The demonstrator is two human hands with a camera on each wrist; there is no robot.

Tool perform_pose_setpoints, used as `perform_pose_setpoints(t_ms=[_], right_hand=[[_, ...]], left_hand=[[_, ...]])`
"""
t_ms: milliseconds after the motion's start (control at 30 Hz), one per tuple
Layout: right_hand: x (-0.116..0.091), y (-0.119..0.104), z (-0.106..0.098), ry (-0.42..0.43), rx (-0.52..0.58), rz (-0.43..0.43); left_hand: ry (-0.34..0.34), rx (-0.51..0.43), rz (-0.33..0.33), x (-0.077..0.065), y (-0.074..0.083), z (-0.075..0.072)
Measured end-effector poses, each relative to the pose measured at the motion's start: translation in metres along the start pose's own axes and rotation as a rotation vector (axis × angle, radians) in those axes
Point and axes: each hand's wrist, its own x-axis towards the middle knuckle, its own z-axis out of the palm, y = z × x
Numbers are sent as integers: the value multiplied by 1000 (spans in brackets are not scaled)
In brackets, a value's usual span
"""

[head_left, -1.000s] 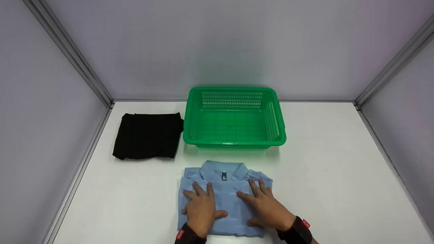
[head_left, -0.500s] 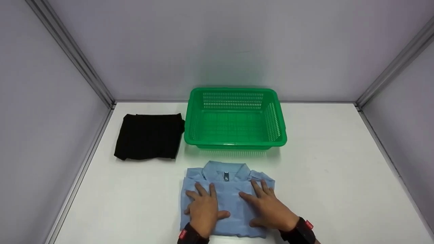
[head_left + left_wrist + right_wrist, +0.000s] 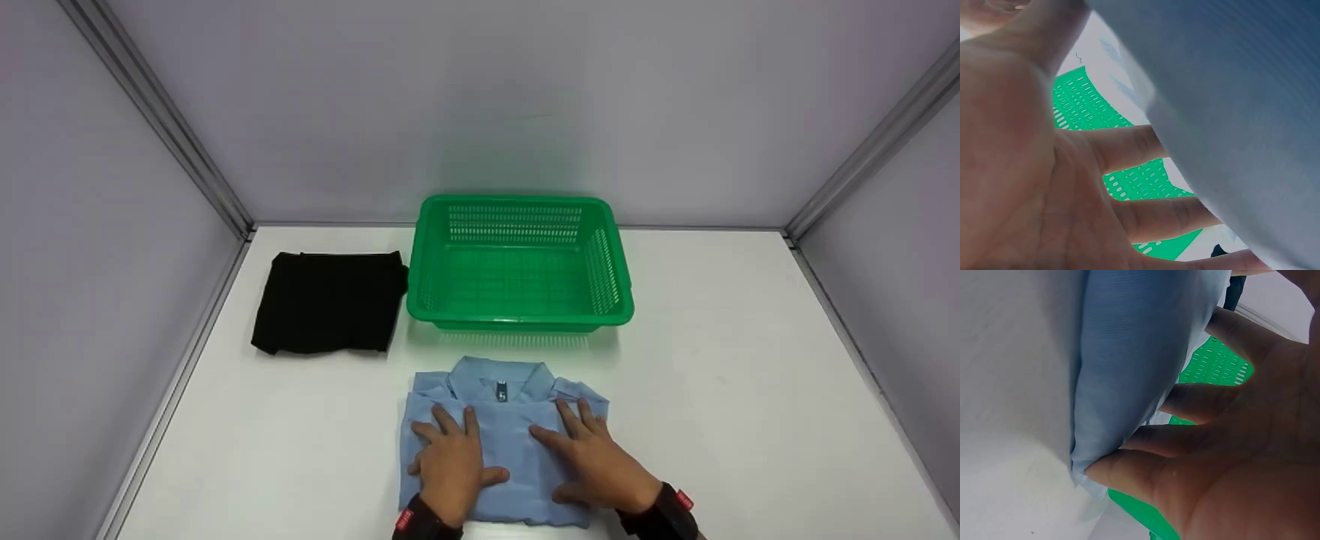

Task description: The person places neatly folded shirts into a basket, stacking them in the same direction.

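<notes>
A folded light-blue shirt (image 3: 517, 450) lies near the table's front edge, its collar facing away from me and a small dark tag showing inside the neck. My left hand (image 3: 452, 465) rests on the left half of the shirt with fingers spread. On the right half, my right hand (image 3: 600, 463) presses down with spread, fairly straight fingers. In the left wrist view the shirt cloth (image 3: 1230, 112) fills the right side, with the fingertips hidden beyond its edge. The right wrist view has fingertips touching the shirt's rounded surface (image 3: 1134, 354).
Behind the shirt stands a green perforated plastic basket (image 3: 517, 322) with nothing in it. To its left a folded black garment (image 3: 330, 304) lies flat, touching or almost touching the basket. Pale panels (image 3: 517, 112) enclose the white table (image 3: 735, 375) at the back and sides.
The whole scene shifts slightly in the head view between the first frame and the second. Both hands keep their places on the shirt, and nothing else visibly moves.
</notes>
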Motion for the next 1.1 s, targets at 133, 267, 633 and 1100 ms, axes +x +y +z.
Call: perform_pose_setpoints(t_ms=[133, 267, 633, 1100], right_hand=[[0, 0, 1, 9, 3, -4], [-1, -1, 2, 14, -1, -7], [-3, 3, 0, -8, 61, 14], [-32, 19, -2, 286, 499, 469]], left_hand=[[-8, -17, 16, -1, -3, 0], [28, -68, 61, -4, -13, -1], [25, -497, 135, -3, -60, -6], [-144, -795, -31, 9, -105, -6]])
